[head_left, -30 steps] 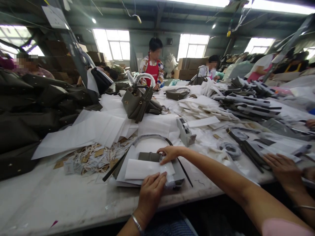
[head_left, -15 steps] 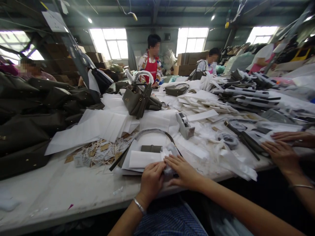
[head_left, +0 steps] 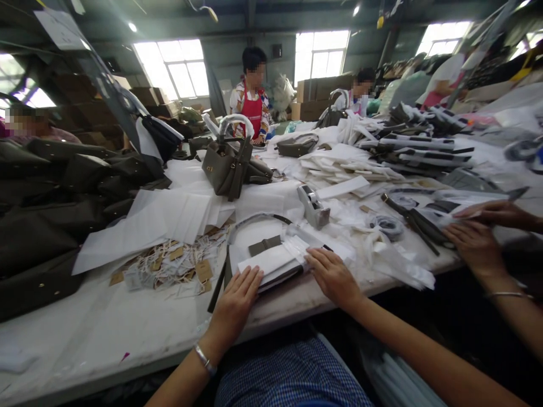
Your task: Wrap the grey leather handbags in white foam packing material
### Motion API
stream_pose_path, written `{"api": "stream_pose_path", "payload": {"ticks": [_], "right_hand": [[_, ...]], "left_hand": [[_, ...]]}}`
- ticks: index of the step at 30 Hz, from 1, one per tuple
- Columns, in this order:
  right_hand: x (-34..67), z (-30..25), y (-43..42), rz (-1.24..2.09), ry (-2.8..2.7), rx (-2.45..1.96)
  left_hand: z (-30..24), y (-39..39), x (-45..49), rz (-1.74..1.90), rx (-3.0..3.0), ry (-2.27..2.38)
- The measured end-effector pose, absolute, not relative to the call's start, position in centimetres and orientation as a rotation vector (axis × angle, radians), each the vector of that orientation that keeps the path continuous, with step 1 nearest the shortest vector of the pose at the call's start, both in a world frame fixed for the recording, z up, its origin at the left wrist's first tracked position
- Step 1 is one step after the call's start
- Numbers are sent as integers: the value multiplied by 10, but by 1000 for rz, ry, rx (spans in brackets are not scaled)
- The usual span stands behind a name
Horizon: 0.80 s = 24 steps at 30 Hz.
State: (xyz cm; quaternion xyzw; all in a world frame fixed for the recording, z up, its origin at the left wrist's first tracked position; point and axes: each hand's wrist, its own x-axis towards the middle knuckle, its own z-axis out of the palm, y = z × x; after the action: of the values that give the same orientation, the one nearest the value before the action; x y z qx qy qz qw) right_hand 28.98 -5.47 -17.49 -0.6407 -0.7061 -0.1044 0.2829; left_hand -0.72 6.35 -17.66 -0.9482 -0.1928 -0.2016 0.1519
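A flat grey leather piece wrapped in white paper (head_left: 271, 261) lies at the near edge of the white table (head_left: 106, 333), a dark strap curving behind it. My left hand (head_left: 236, 301) rests on its left end with fingers stretched flat. My right hand (head_left: 333, 275) lies on its right end, fingers spread over the paper and a clear plastic sleeve. Neither hand lifts anything.
A co-worker's two hands (head_left: 479, 240) work on dark straps at the right. A tape dispenser (head_left: 313, 206) stands behind the wrapped piece. Paper tags (head_left: 169, 265) and white sheets lie left of it, dark bags (head_left: 42, 215) are piled at the far left, and a grey handbag (head_left: 227, 164) stands mid-table.
The wrapped piece has been turned and drawn toward the table edge. My right hand came back from the far side to its right end, and my left hand shifted to its left end.
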Motion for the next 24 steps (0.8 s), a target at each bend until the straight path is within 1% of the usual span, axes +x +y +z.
{"api": "stream_pose_path", "payload": {"ticks": [2, 4, 6, 7, 10, 13, 15, 19, 24], "right_hand": [[267, -180, -69, 59, -1606, -1718], [243, -186, -77, 544, -1270, -1671], [220, -191, -76, 952, -889, -1507], [210, -192, -73, 1073, -705, -1388], [191, -192, -57, 1183, -243, -1073], [183, -190, -41, 1223, 16, -941], [179, -187, -33, 1254, -30, -951], [163, -177, -23, 1244, -423, -1032], [146, -159, -16, 1347, -445, -959]], "left_hand": [[-191, 65, -8, -675, -2716, -559], [-201, 66, -8, -754, -2733, -581], [-205, 68, -8, -815, -2762, -596], [-206, 68, -8, -836, -2776, -600], [-207, 69, -10, -877, -2807, -634], [-208, 68, -12, -941, -2810, -702], [-210, 65, -13, -1000, -2794, -762], [-212, 59, -13, -1057, -2717, -853], [-212, 54, -11, -1053, -2671, -911]]}}
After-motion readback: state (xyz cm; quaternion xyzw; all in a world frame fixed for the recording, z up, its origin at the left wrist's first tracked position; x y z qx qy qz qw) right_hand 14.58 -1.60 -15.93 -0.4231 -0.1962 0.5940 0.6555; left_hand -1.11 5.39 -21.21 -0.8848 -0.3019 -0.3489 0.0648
